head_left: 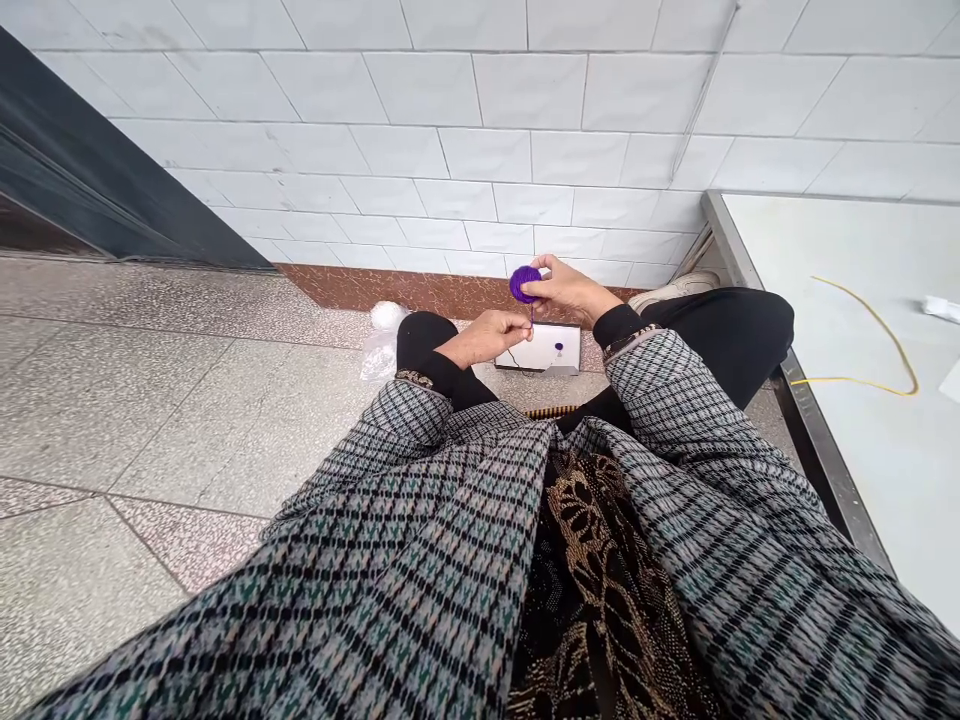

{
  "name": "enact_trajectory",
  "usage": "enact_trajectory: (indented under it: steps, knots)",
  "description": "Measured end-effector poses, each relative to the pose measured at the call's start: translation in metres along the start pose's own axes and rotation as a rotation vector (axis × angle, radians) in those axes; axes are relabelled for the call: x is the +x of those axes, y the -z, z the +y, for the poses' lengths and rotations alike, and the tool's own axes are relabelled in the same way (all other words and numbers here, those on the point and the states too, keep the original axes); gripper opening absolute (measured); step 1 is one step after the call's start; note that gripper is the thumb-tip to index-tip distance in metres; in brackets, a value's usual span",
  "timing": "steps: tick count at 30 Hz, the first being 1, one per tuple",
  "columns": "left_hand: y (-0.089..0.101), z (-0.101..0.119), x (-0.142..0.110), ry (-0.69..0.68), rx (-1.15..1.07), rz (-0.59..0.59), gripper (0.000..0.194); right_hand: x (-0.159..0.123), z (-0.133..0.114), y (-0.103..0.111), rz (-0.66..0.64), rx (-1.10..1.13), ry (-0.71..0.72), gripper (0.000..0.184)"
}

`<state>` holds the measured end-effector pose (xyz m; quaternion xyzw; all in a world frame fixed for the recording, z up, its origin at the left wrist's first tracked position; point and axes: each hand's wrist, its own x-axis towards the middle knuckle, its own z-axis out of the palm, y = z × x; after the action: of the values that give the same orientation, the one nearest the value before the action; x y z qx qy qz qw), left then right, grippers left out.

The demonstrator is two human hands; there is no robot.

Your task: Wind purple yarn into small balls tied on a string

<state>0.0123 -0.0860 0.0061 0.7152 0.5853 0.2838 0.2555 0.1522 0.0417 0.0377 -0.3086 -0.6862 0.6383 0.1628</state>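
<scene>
A pale tiled wall (510, 90) rises behind a speckled floor (247, 420), and a white-topped desk (825, 230) runs along the right, with a thin yellow cord (916, 386) curving on it. Low between the knees lies a flat white box (568, 335) with dark edges; a clear plastic bag (379, 358) with something white and round at its top sits near the left knee. Above the box, the right hand (566, 288) has its fingers curled partly closed around one side of a purple yarn ball (525, 284), while the left hand (491, 336) has its fingertips pinched together on the strand (532, 314) hanging from it. The ball, held from one side only, could slip and drop if the strand were pulled sharply or the right fingers loosened; slack could snag on the box's edge or tangle around the left fingers. The bag's contents are blurred by its film, the left knee cuts off part of its side, and the left hand covers a corner of the box. The right palm is hidden, the far end of the strand cannot be followed, and the small purple spot (559, 347) on the box is too tiny to identify.
</scene>
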Motion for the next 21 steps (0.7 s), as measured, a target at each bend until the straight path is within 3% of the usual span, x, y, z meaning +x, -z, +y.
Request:
enact_trajectory:
  steps: [5,12,17,21]
  knots:
    - [0.016,0.004,-0.004,0.011,0.017,0.169,0.023,-0.004,0.006,0.001,-0.094,-0.1,-0.05,0.041]
    - [0.028,-0.002,-0.006,0.046,-0.009,0.289,0.024,-0.015,0.002,0.001,-0.342,-0.195,-0.06,0.031]
    - [0.021,-0.018,-0.003,0.092,-0.075,0.348,0.024,-0.02,-0.004,0.002,-0.469,0.036,-0.03,0.031]
    - [0.005,-0.025,-0.002,0.123,-0.139,0.326,0.025,-0.019,-0.009,0.001,-0.362,0.274,0.05,0.035]
